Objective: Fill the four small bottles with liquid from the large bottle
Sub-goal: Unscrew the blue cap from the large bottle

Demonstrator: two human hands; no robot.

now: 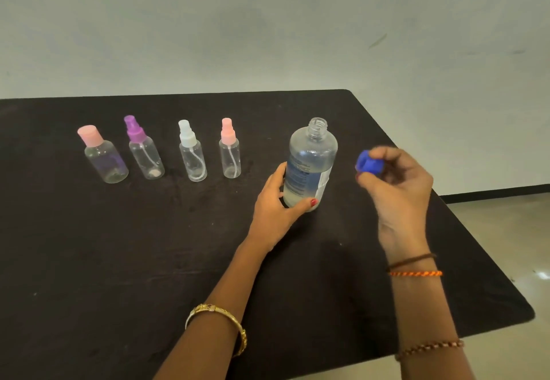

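The large clear bottle (311, 162) stands upright on the black table, its mouth uncapped, with liquid in its lower part. My left hand (276, 207) grips it near the base. To its right, my right hand (395, 180) pinches the blue cap (365, 163) in the air, apart from the bottle. Left of the large bottle stands a row of small clear bottles, all capped: a pink flat-cap bottle (102, 156), a purple spray bottle (144, 149), a white spray bottle (192, 152) and a pink spray bottle (230, 150).
The black table (119, 245) ends at a rounded corner on the right, with pale floor (506, 230) beyond it. A plain wall stands behind the far edge.
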